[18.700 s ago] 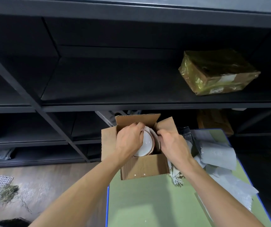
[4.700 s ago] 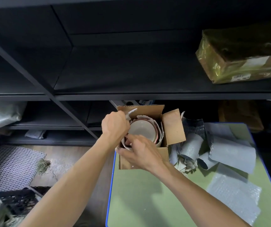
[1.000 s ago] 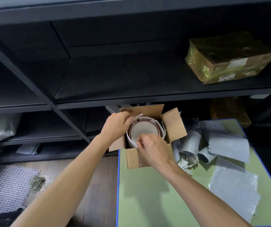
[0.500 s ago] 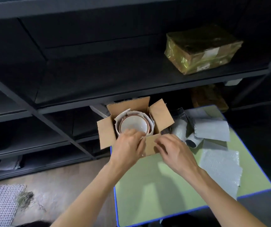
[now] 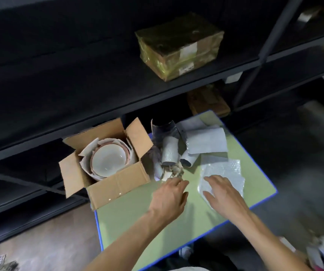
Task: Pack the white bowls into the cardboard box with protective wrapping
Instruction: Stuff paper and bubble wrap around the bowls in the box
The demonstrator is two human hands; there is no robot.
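An open cardboard box [image 5: 116, 187] stands at the far left corner of the green table [image 5: 129, 218]. Inside it lie stacked white bowls [image 5: 108, 160] ringed by white foam wrapping [image 5: 87, 150]. My left hand [image 5: 170, 198] hovers over the table right of the box, fingers relaxed, its fingertips near a heap of crumpled paper [image 5: 171, 172]. With fingers spread, my right hand [image 5: 222, 194] rests on a sheet of bubble wrap [image 5: 223, 170]. Neither hand holds anything.
Rolled foam sheets [image 5: 205, 142] and small rolls [image 5: 169, 155] are piled at the table's far side. Dark metal shelving [image 5: 102, 106] rises right behind the box. A taped parcel [image 5: 179, 45] sits on the shelf above. Wooden floor [image 5: 43, 243] lies left of the table.
Both hands have left the box and moved right: the left one toward the crumpled paper, the right one onto the bubble wrap. The view has swung to the right.
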